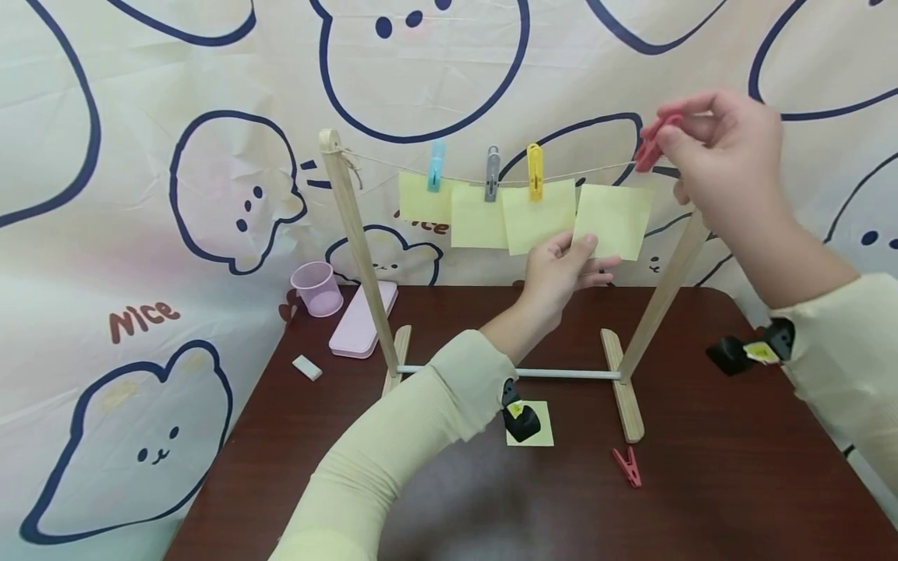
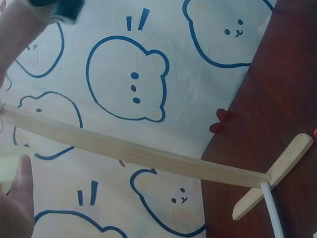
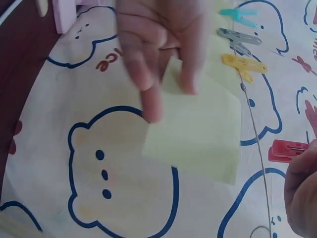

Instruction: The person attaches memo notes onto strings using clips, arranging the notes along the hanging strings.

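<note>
— What is the left hand [image 1: 557, 273] holding?
— A pale yellow sticky note [image 1: 617, 222], pinched near its lower left corner, thumb in front; the other fingers extend beneath it.
— And the right hand [image 1: 733, 148]?
— Narrowed on a red clothespin [image 1: 652, 148], pinched between thumb and fingers, above and to the right of the left hand. The clothespin is at the string [image 1: 596, 171]; whether it touches, I cannot tell.
— What hangs to the left of the hands?
— Three more notes, under a blue clothespin [image 1: 436, 167], a grey clothespin [image 1: 492, 175] and a yellow clothespin [image 1: 535, 171], the yellow one nearest the left hand.
— Below the hands?
— A second red clothespin [image 1: 628, 469] lies on the tabletop [image 1: 701, 499], and a loose note [image 1: 542, 432] shows partly behind the left wrist's camera [image 1: 521, 421].
</note>
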Tool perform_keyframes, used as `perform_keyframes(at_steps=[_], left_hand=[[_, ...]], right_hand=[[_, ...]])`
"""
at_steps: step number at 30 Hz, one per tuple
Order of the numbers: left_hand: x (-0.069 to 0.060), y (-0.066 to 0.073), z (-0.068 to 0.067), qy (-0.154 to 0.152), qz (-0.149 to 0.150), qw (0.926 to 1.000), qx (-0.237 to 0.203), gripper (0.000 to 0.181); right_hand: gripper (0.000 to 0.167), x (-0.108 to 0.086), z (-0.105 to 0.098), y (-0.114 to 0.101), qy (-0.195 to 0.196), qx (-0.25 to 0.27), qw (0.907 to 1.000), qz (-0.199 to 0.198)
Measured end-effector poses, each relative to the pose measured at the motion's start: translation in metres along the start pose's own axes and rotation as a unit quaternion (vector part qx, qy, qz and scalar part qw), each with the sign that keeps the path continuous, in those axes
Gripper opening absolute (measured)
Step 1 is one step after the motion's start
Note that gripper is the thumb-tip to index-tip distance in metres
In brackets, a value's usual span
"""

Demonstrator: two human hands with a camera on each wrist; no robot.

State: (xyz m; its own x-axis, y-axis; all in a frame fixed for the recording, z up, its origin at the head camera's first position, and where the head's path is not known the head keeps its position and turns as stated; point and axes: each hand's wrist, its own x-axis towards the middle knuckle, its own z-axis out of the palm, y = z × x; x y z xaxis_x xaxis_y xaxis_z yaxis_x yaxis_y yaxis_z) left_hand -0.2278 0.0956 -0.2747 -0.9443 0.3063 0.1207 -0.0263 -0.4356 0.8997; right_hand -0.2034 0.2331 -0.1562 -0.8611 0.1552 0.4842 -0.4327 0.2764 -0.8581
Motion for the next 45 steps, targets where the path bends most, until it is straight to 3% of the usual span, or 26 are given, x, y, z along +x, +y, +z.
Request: perform_keyframes(at_steps=[7,15,23,30,34,36,38,39,41,43,45], left_hand=[[0.005,0.0,0.004,0.021,0.0,0.9998,-0.008,0.02],[0.009,0.003,0.004,0.027,0.003,0.9992,-0.029,0.02],[0.008,0.005,0.004,0.019,0.009,0.9994,-0.028,0.024],[0.006,-0.003,-0.006,0.026,0.006,0.9995,-0.019,0.029],[-0.006,-0.015,-0.02,0.017,0.002,0.9996,0.023,0.034],[-0.017,-0.027,-0.032,0.0,-0.01,0.9974,0.072,0.034],[-0.03,-0.041,-0.047,-0.022,-0.031,0.9896,0.139,0.031],[-0.037,-0.049,-0.056,-0.033,-0.043,0.9824,0.179,0.029],[-0.048,-0.064,-0.075,-0.058,-0.067,0.9577,0.274,0.026],[-0.058,-0.08,-0.097,-0.082,-0.076,0.9181,0.38,0.022],[-0.066,-0.093,-0.116,-0.094,-0.08,0.8685,0.48,0.02]], right_hand=[[0.024,0.017,0.017,-0.004,-0.011,0.014,0.9982,0.057],[0.015,0.016,0.023,0.003,-0.038,-0.057,0.9939,0.086],[0.039,0.012,0.021,0.01,-0.092,-0.139,0.9821,0.088],[0.059,0.008,0.017,0.009,-0.152,-0.131,0.9754,0.092],[0.061,-0.004,0.011,0.008,-0.131,-0.118,0.9824,0.062],[0.056,-0.017,0.006,0.011,-0.092,-0.122,0.9883,0.004],[0.046,-0.034,0.001,0.023,-0.037,-0.14,0.9835,-0.108],[0.039,-0.043,0.0,0.031,0.0,-0.148,0.9749,-0.166],[0.029,-0.061,-0.005,0.054,0.061,-0.174,0.9454,-0.269],[0.027,-0.077,-0.012,0.082,0.084,-0.21,0.9169,-0.329],[0.024,-0.096,-0.018,0.11,0.071,-0.248,0.9156,-0.309]])
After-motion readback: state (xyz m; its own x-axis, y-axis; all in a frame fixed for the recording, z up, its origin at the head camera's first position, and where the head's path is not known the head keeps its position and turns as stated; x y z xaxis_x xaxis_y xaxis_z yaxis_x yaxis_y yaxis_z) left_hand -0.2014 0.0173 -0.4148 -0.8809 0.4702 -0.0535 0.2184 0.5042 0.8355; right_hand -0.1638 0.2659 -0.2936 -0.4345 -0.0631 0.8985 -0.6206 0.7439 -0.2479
